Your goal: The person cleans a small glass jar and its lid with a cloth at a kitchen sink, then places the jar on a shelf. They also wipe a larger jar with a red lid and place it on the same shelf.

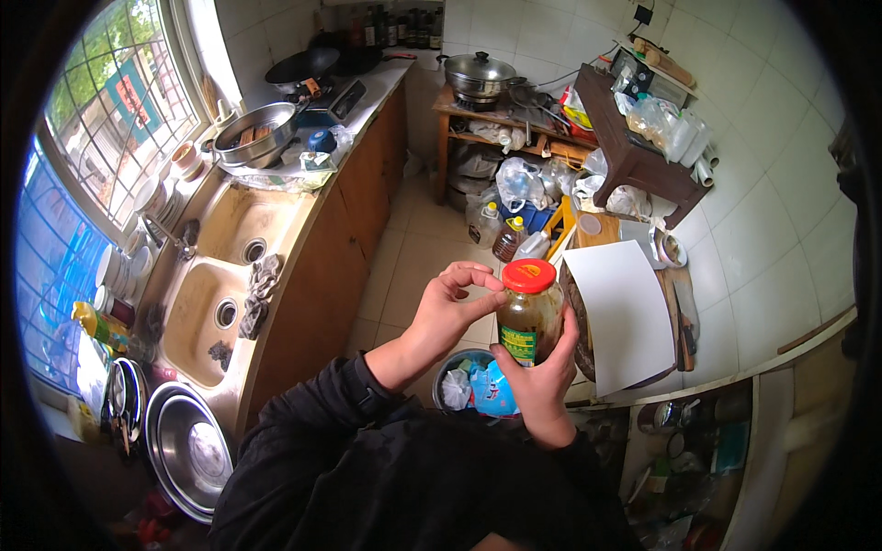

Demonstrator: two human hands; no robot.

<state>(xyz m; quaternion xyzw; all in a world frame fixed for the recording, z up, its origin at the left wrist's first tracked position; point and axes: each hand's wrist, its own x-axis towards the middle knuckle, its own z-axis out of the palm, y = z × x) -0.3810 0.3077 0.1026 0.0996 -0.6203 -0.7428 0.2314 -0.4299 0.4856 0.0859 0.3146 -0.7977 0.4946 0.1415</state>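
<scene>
My right hand (544, 386) grips the lower part of a glass jar (529, 317) with a red screw lid and a green-and-yellow label. The jar stands upright in the air, and brown residue coats the inside of its glass. My left hand (448, 306) is beside the lid, thumb and forefinger bent toward its left edge; whether the fingertips touch the lid or neck, I cannot tell. To the right, a white sheet (620, 317) lies over a round dark board on the counter. A knife (683, 337) rests at that sheet's right side.
A bin (441, 386) with bags stands on the floor below the jar. The double sink (207, 275) is at the left, with steel basins (189, 448) nearer me. Oil bottles (508, 240) stand ahead, near a small brown table (606, 131) loaded with bags.
</scene>
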